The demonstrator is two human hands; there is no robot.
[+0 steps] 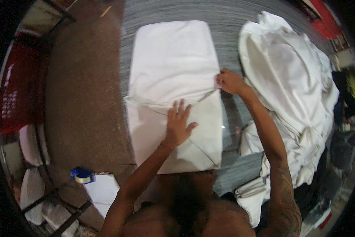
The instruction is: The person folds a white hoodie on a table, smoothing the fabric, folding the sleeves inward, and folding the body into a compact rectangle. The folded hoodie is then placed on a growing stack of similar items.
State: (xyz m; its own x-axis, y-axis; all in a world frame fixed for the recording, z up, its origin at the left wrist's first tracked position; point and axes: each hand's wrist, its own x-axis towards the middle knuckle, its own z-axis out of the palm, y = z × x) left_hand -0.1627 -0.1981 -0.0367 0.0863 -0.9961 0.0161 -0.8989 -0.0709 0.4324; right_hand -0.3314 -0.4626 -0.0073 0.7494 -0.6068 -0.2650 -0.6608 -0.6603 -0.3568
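Observation:
A white cloth (pixel 173 59), folded into a long rectangle with rounded far corners, lies in front of me. Its near half is covered by an overlapping layer whose edges run slantwise, like an envelope. My left hand (pixel 179 124) rests flat on this near layer, fingers spread and pointing away from me. At the cloth's right edge, where the layer's upper border meets the side, my right hand (pixel 229 81) has its fingers closed on the fabric. What lies between those fingertips is mostly hidden by the hand.
To the right, a large crumpled heap of white cloth (pixel 292 75) lies on the grey streaked tabletop (pixel 165 12). Left of it is a brown surface (pixel 82 87). A tape roll (pixel 82 176) in blue and cream sits by a white sheet (pixel 102 189) at lower left. Red material (pixel 21 87) stands far left.

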